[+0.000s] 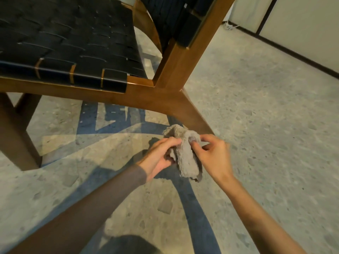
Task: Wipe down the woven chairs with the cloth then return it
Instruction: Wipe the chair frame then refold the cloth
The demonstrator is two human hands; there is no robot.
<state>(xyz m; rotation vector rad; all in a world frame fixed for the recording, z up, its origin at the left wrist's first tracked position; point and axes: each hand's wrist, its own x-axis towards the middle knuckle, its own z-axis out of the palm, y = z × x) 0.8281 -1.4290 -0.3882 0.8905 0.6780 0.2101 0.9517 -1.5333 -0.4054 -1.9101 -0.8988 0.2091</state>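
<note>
Low down, near the floor: grey fluffy cloth (pixel 185 156) bunched between both hands, held in the air just in front of the splayed wooden leg (pixel 194 116) of the woven chair (pixel 73 52). Whether touching that leg, impossible to tell. Left hand (pixel 161 158), in a long brownish sleeve (pixel 102 195), gripping the cloth's left side, fingers (pixel 170 141) curled over the top fold. Right hand (pixel 215 156), forearm bare, pinching the right edge, fingers (pixel 207 137) bent in on the fabric. Lower end of the cloth hanging loose between the wrists.

Behind and to the left, black woven straps across the chair seat, wrapped over a warm brown wooden frame; more of the same strapping on the slanted upright at upper middle. Below, speckled grey stone-look floor (pixel 266 125), with broad blue painted markings (pixel 194 208) running beneath the chair and toward the camera. Off to the upper right, pale wall panels (pixel 302 21) with a dark skirting strip (pixel 293 54) along the base, and a white cable (pixel 230 26) lying on the floor by the wall. Soft shadows of hands and chair on the floor.
</note>
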